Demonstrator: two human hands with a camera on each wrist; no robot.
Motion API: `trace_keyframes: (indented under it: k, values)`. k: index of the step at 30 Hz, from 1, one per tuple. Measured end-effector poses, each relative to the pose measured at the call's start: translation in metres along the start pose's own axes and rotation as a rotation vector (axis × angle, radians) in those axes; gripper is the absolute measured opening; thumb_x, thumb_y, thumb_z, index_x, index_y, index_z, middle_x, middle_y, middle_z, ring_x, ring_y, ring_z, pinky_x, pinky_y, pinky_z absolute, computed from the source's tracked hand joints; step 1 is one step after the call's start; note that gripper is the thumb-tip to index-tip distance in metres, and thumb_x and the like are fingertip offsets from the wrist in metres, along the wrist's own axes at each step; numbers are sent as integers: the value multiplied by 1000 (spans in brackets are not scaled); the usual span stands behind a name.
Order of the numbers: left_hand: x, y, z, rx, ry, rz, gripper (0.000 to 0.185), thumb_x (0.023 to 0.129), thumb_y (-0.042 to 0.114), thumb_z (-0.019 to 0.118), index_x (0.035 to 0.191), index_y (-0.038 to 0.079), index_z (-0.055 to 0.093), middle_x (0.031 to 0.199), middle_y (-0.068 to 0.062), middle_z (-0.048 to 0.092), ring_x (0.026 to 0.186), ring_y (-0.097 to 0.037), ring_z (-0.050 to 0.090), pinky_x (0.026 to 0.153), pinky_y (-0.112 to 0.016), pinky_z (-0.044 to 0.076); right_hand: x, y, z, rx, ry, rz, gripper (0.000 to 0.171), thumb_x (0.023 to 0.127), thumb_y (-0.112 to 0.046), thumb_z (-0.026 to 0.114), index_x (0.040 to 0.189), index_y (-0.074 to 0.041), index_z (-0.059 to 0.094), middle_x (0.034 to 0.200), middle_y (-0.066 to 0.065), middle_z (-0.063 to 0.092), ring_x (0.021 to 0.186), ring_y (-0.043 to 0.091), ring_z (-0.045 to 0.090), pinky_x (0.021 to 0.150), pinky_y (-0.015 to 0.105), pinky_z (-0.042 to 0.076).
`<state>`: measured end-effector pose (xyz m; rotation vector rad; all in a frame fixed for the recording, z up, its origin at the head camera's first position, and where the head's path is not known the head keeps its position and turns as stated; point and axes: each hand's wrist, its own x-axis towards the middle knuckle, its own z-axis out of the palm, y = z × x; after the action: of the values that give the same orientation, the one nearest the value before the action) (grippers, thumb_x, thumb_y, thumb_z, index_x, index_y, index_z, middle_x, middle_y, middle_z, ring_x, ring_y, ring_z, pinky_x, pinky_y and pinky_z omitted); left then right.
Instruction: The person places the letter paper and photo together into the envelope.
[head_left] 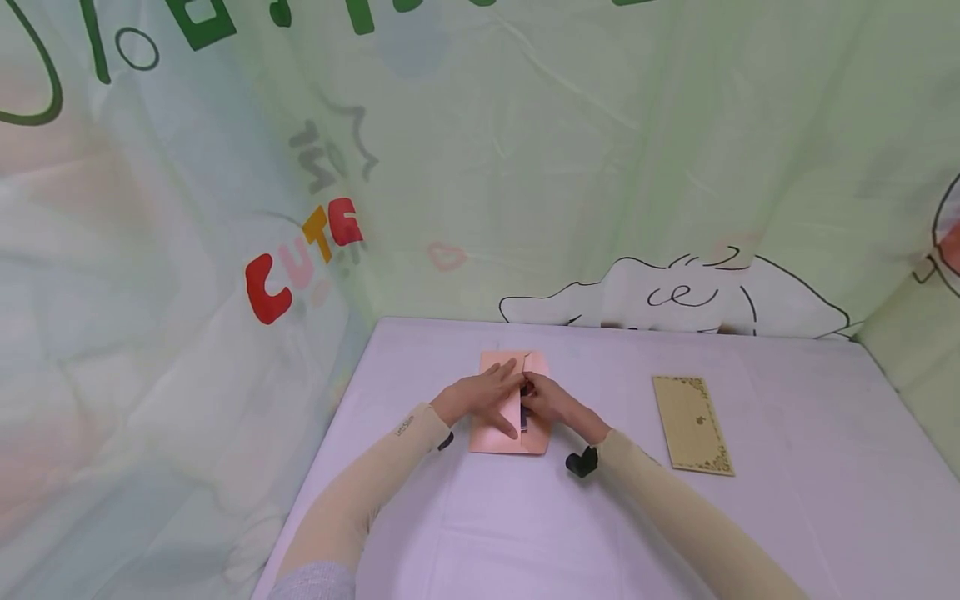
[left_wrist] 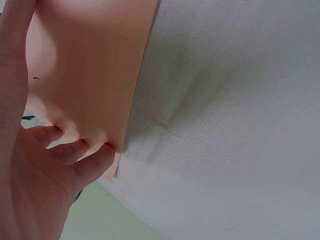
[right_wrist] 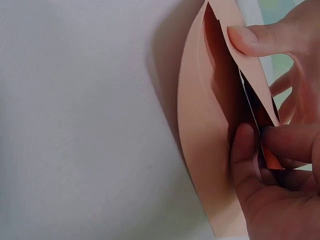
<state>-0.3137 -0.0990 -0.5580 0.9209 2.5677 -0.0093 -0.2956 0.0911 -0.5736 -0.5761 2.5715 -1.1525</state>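
A pink paper envelope point(head_left: 495, 437) lies on the table, its long opening on the right side. My left hand point(head_left: 483, 395) rests across it, thumb and fingers spread and fairly straight, pressing the paper. In the right wrist view the left thumb point(right_wrist: 243, 40) lies on the envelope's upper layer. My right hand point(head_left: 552, 402) reaches into the gaping mouth of the envelope point(right_wrist: 202, 145). Its thumb and fingers pinch a thin dark card point(head_left: 523, 419) with some orange on it, mostly hidden by the paper and the fingers.
A tan rectangular board point(head_left: 692, 425) with dark ornamental corners lies right of the hands. The table point(head_left: 510, 533) wears a pale lilac cloth. Printed curtains point(head_left: 525, 167) hang behind it and at the sides.
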Motion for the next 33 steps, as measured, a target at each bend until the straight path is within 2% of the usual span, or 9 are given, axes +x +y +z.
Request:
trace_keyframes:
  k: [8,12,15,19,23,29,33]
  values:
    - [1,0,1,-3,-1,-1,119,75,78,67,162,31,1,171,-8,-5,158,-32,7,114,-53,38,-1,0,0,33,-9,-18,43,93,1,56,134,12,49,109,22,65,93,24,61,83,37,51]
    - [2,-1,2,1,-2,0,119,75,79,66,162,31,1,171,-8,-6,158,-32,6,116,-52,37,-2,-2,-1,8,7,-35,44,91,2,55,133,13,49,105,21,64,88,23,58,78,33,48]
    - [2,-1,2,-4,3,1,118,75,78,66,162,30,2,171,-8,-5,158,-32,6,116,-52,36,-3,-3,-2,-25,30,-52,44,90,2,57,132,13,50,105,21,64,89,24,57,79,34,47]
    - [1,0,1,-12,7,6,117,75,78,67,162,30,5,171,-8,-5,158,-33,7,116,-52,37,-6,-3,-3,-37,38,-51,48,93,0,58,137,14,47,117,25,64,101,30,61,92,44,51]
    - [0,0,1,-15,14,5,117,73,80,67,162,30,9,171,-9,-3,158,-33,8,115,-52,38,-12,-1,-6,-15,24,-21,53,95,-3,57,144,12,42,133,29,60,118,38,61,103,51,48]
    - [2,-1,1,-7,16,4,111,71,81,67,157,31,20,171,-9,-2,157,-33,11,110,-55,42,-28,5,-16,102,-20,-19,59,99,-6,57,149,11,33,145,34,48,128,46,55,104,53,47]
    - [3,0,0,-4,23,12,106,71,80,69,153,29,25,171,-11,1,157,-35,13,108,-55,44,-41,10,-24,95,-22,-10,62,102,-15,57,152,7,30,149,32,45,131,47,51,104,55,46]
